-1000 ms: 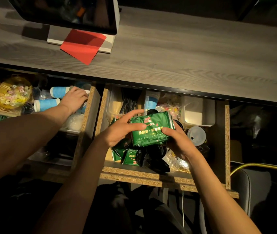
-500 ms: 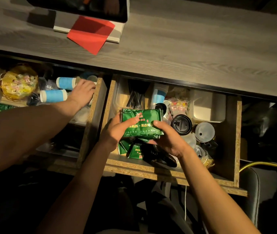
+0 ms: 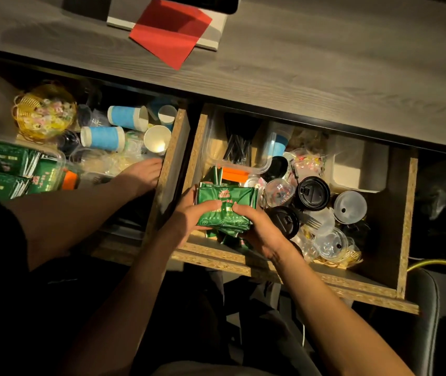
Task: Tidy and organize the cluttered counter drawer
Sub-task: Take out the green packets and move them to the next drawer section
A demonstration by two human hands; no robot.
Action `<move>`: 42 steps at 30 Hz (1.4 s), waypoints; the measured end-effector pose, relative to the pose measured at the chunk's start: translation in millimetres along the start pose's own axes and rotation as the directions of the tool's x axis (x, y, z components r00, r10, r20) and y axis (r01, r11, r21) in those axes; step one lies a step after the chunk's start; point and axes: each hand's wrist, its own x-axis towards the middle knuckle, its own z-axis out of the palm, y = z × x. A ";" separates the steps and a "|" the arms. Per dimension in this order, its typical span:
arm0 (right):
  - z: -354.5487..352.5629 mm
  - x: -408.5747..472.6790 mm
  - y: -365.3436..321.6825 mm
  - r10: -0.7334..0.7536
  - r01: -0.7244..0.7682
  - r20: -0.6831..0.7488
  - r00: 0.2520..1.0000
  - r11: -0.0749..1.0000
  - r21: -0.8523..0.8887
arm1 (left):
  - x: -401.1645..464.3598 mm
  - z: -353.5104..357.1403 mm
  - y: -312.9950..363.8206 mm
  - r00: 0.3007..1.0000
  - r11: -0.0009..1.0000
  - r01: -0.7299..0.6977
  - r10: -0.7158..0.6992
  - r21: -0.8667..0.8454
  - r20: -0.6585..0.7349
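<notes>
The right drawer (image 3: 407, 226) stands pulled out, full of clutter. At its front left corner I hold a stack of green foil packets (image 3: 225, 203) with both hands. My left hand (image 3: 185, 217) grips the stack's left side with the thumb across the top. My right hand (image 3: 261, 230) grips its right and lower edge. More green packets (image 3: 232, 238) lie under the stack. Beside them are black cup lids (image 3: 313, 193), clear lids (image 3: 350, 207) and a clear tub of black straws (image 3: 236, 147).
The left drawer (image 3: 174, 147) is open too. It holds blue paper cups (image 3: 102, 137), a gold basket (image 3: 44, 112) and a tray of green packets (image 3: 12, 169). Another person's hand (image 3: 140, 175) reaches into it. A red sheet (image 3: 170, 31) lies on the counter. A white box (image 3: 357, 166) sits at the right drawer's back.
I have brought the green stack down and left, to the drawer's front left corner. The other person's hand has left the blue cups and come toward the left drawer's front.
</notes>
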 end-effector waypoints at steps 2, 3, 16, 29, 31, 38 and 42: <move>0.6 -4.2 6.4 0.058 -0.058 -0.002 0.998 0.996 -0.062 | -3.3 -4.6 -9.8 1.000 1.000 -0.014 0.014 0.009 0.004; -0.5 -6.3 8.7 0.073 -0.072 0.003 0.997 0.994 -0.085 | -6.8 -6.5 -13.5 1.000 0.999 -0.014 0.013 0.044 0.022; 5.4 -16.8 28.6 -0.067 0.055 -0.070 0.995 0.985 -0.163 | -2.9 -8.1 -53.7 1.000 1.000 -0.030 0.030 0.000 -0.003; -0.8 -14.3 14.5 -0.459 0.411 -0.216 0.862 0.882 -0.231 | -9.9 42.4 -33.1 0.994 0.863 -0.101 0.069 -0.496 -0.082; 4.8 -15.5 23.8 -0.460 0.437 -0.245 0.854 0.888 -0.143 | -14.7 53.1 -26.4 0.995 0.777 -0.096 0.095 -0.622 -0.035; 10.5 -19.0 28.0 -0.331 0.317 -0.199 0.923 0.943 -0.100 | -19.7 61.8 -31.6 0.987 0.852 -0.155 0.115 -0.499 -0.110; -14.2 -29.0 3.9 -0.163 0.151 -0.015 0.987 0.942 -0.301 | -9.1 36.7 -21.2 0.983 0.907 -0.144 0.085 -0.396 -0.163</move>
